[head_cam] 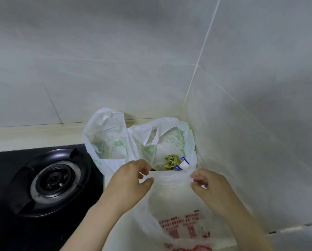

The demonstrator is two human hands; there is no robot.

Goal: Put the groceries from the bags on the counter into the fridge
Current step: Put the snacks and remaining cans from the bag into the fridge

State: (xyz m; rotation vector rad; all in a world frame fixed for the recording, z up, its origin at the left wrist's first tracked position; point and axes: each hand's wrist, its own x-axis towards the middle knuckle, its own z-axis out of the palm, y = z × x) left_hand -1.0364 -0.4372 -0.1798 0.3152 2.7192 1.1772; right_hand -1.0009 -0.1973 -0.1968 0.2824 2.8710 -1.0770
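Two bare hands work at the rim of a white plastic bag with red print (pixel 178 207) on the pale table (pixel 24 136) in a grey-tiled corner. The left hand (pixel 131 180) pinches the rim between its fingers (pixel 148 182) at 10 o'clock, and the right hand (pixel 211 189) pinches it at 2 o'clock. At 12 o'clock from it stands an open white plastic bag with green print (pixel 171 140). It holds a gold foil packet (pixel 170 161) and small blue-and-white cartons (pixel 184 163). A second translucent white bag (pixel 106 138) stands at 11 o'clock, and a black gas burner (pixel 55 180) lies at 9 o'clock.
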